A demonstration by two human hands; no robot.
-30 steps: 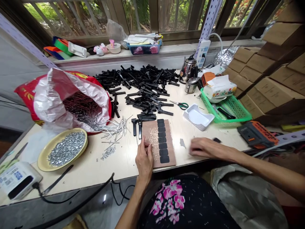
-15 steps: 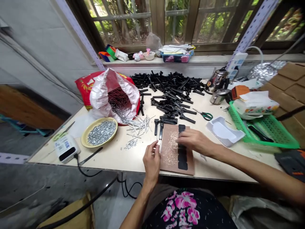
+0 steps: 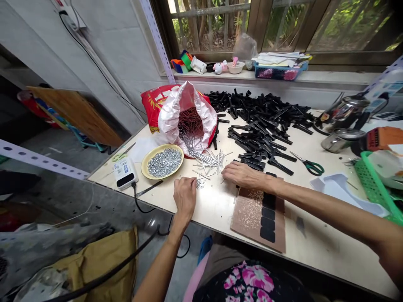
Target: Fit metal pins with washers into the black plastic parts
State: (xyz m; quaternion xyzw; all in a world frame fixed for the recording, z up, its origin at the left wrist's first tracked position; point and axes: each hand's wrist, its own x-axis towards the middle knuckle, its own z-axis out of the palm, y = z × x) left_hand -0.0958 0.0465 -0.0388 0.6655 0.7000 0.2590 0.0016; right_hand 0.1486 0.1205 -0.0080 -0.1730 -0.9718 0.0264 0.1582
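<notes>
Left hand (image 3: 185, 196) by the metal bits (image 3: 200, 184), right hand (image 3: 241, 175) beside the rods (image 3: 214, 162).
Left fingers are curled, tips together; right fingers half bent, palm down; whether either holds anything, I cannot tell. The board (image 3: 279, 222) lies partly beneath the right wrist.

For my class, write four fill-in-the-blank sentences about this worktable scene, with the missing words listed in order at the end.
1. The left hand is nearer the dish of small metal pieces than the ____ hand is.
2. That dish is ____ in colour.
3. The flat pieces lined up on the brown board are ____ in colour.
4. The bag with metal rods at its open mouth is mainly ____ on the outside.

Missing words: right; yellow; black; red.
</notes>
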